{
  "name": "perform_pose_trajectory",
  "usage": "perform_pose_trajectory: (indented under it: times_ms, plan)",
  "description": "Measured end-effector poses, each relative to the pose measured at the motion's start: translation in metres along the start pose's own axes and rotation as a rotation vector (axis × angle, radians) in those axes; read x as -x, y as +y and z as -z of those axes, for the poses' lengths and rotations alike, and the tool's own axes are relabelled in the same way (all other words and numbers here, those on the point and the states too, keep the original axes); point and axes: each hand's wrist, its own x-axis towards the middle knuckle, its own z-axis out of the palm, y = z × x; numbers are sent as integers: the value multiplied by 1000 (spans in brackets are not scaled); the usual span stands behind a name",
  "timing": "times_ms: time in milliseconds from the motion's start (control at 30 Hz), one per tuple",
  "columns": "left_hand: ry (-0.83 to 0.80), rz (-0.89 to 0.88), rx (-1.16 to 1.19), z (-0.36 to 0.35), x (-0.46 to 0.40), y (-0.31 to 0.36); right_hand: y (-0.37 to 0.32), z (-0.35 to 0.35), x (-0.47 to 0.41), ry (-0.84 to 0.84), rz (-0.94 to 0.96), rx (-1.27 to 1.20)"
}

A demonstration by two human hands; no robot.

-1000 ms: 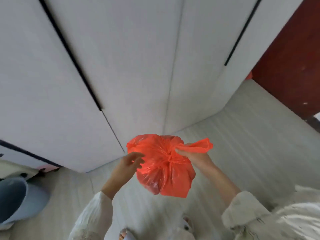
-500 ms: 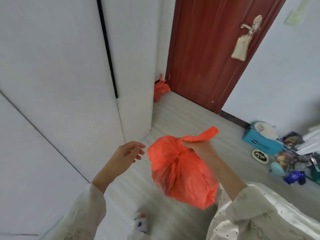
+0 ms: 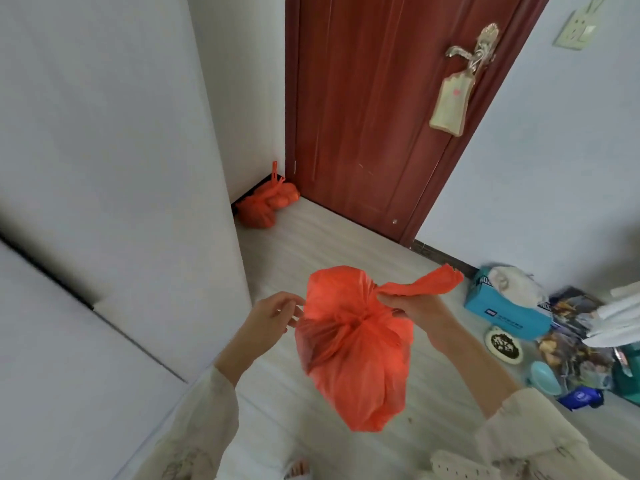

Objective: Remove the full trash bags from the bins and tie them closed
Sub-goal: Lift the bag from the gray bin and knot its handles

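Behind the orange bag (image 3: 356, 355), right hand's (image 3: 417, 308) fingertips hidden.

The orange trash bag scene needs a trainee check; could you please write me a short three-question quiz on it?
1. True or false: the right hand grips the neck of the held bag.
2. Where does the second orange bag lie? A) on the floor in the corner by the red door; B) on a shelf; C) inside a bin.
3. Fill in: the left hand, beside the held bag, holds ____.

Key: 1 true; 2 A; 3 nothing.
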Motion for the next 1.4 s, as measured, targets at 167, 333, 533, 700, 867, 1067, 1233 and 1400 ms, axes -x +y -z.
perform_pose_trajectory:
  times_ms: [167, 333, 533, 700, 867, 1067, 1233, 1400]
  plan:
    - [26, 37, -22, 0, -105, 25, -48, 13, -123, -23, 2, -71]
    - [168, 117, 32, 5, -211, 32, -93, 9, -257, -122, 4, -67]
    - [355, 171, 141, -12, -345, 73, -147, 1, -404, -308, -28, 80]
    - [501, 223, 190, 8, -418, 82, -196, -34, -499, -447, -46, 123]
    - [624, 335, 236, 51, -481, 66, -234, -102, -588, -527, -62, 190]
    - [740, 429, 333, 125, -583, 22, -259, -212, -686, -679, -111, 255]
    - [799, 544, 413, 190, -657, -13, -270, -304, -753, -829, -228, 316]
    - [820, 645, 371, 252, -713, -67, -265, -402, -817, -945, -276, 426]
